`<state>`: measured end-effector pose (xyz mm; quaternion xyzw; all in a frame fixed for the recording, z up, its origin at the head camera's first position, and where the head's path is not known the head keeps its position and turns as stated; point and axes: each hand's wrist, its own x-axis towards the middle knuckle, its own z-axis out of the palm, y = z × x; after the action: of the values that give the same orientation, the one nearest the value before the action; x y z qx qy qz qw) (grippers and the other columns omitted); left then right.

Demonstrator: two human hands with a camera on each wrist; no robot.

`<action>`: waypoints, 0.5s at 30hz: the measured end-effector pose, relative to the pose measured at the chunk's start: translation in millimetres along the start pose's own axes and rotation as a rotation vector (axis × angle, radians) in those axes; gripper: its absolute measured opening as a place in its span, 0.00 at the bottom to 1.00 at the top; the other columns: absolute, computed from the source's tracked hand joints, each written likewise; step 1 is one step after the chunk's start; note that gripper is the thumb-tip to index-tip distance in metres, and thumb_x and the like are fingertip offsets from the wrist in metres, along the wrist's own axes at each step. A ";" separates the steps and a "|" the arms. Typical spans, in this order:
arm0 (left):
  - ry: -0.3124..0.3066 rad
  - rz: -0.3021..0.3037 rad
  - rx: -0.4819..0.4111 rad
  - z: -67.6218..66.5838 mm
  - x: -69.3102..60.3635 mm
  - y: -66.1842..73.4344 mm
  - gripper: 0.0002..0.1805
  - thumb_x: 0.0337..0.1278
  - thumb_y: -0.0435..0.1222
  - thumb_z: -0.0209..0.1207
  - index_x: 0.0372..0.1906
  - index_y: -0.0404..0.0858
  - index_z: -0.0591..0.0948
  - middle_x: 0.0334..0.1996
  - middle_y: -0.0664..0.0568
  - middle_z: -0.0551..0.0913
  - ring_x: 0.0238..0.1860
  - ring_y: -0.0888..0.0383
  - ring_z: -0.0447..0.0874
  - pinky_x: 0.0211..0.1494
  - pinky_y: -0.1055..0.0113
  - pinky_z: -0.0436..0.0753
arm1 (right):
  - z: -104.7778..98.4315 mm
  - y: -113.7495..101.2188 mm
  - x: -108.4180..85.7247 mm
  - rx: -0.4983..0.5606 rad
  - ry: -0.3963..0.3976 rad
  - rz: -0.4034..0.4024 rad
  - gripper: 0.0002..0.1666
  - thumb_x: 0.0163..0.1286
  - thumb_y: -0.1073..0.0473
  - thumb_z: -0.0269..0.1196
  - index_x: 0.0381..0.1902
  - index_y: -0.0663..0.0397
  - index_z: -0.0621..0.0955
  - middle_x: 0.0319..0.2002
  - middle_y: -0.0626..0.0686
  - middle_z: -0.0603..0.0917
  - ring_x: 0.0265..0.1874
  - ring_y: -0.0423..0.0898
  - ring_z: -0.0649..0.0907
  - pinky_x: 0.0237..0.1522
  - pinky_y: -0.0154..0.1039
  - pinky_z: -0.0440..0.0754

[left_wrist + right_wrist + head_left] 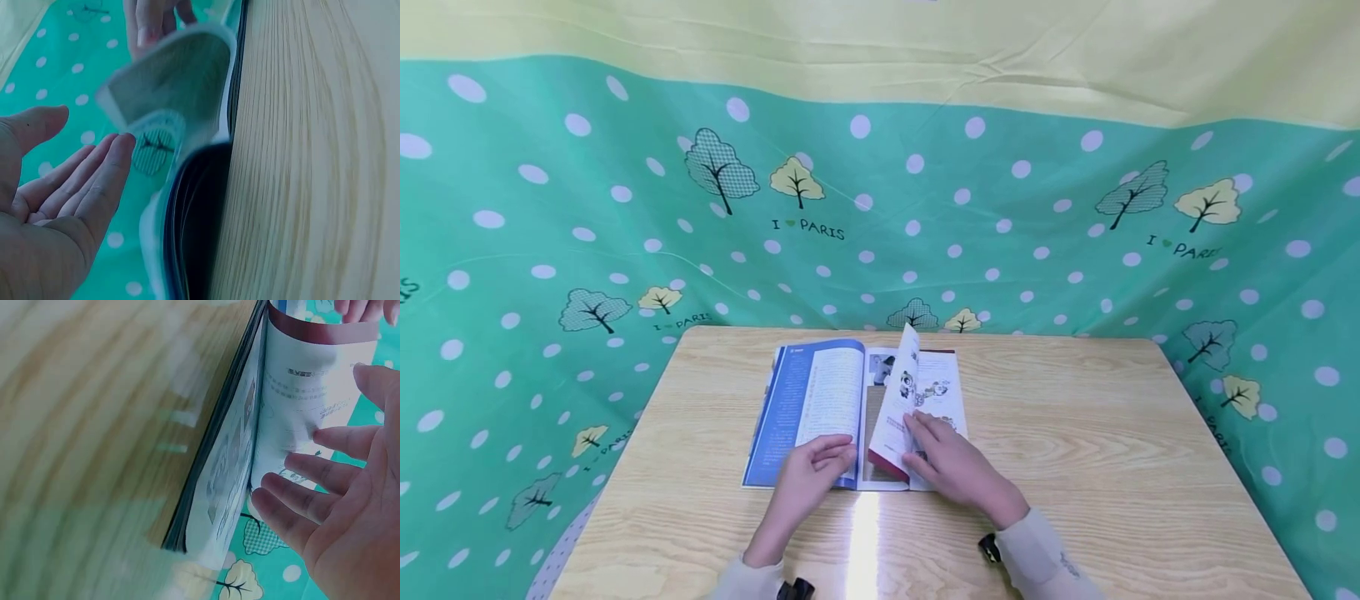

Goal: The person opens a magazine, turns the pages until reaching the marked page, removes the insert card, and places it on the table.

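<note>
An open magazine [782, 425] lies on the table, its left page blue with a white text panel. One page [897, 408] stands raised near the spine, with small cartoon drawings and a dark red lower edge. My right hand [953, 462] has its fingers spread and fairly straight against that page, as the right wrist view also shows. Over the lower part of the left page is my left hand [814, 475]; in the left wrist view its thumb stands apart from the fingers, with nothing between them. The left wrist view shows the raised page [181, 81] curving and blurred.
The magazine rests on a light wood-grain table [1075, 417], near its far edge. Behind it hangs a green cloth [925, 225] with white dots and printed trees. A strip of glare [863, 542] crosses the tabletop in front of the magazine.
</note>
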<state>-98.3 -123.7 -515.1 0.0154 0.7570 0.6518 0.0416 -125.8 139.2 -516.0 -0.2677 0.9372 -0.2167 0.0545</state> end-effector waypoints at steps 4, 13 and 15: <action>-0.023 -0.022 -0.021 9.0 2.9 3.0 0.23 0.62 0.41 0.68 0.53 0.26 0.82 0.42 0.41 0.88 0.43 0.48 0.89 0.46 0.64 0.89 | 0.9 -3.5 0.6 0.001 0.007 -0.021 0.39 0.79 0.42 0.52 0.78 0.54 0.60 0.75 0.62 0.61 0.72 0.60 0.64 0.73 0.55 0.64; -0.058 -0.102 -0.112 17.7 6.3 1.9 0.19 0.60 0.33 0.67 0.51 0.24 0.81 0.38 0.40 0.88 0.34 0.48 0.90 0.40 0.63 0.90 | 1.8 -5.9 -0.1 -0.020 -0.010 0.002 0.40 0.78 0.40 0.52 0.78 0.52 0.59 0.76 0.61 0.60 0.72 0.60 0.64 0.73 0.55 0.64; -0.063 -0.107 -0.117 18.6 6.1 0.7 0.18 0.61 0.32 0.67 0.51 0.23 0.81 0.37 0.40 0.88 0.34 0.48 0.90 0.40 0.64 0.90 | 2.4 -5.5 -0.6 -0.021 -0.008 0.003 0.40 0.78 0.40 0.53 0.78 0.53 0.59 0.75 0.61 0.60 0.72 0.60 0.64 0.72 0.55 0.65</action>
<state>-102.8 -104.8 -517.3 -0.0071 0.7158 0.6909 0.1007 -122.1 134.4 -515.7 -0.2675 0.9397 -0.2057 0.0556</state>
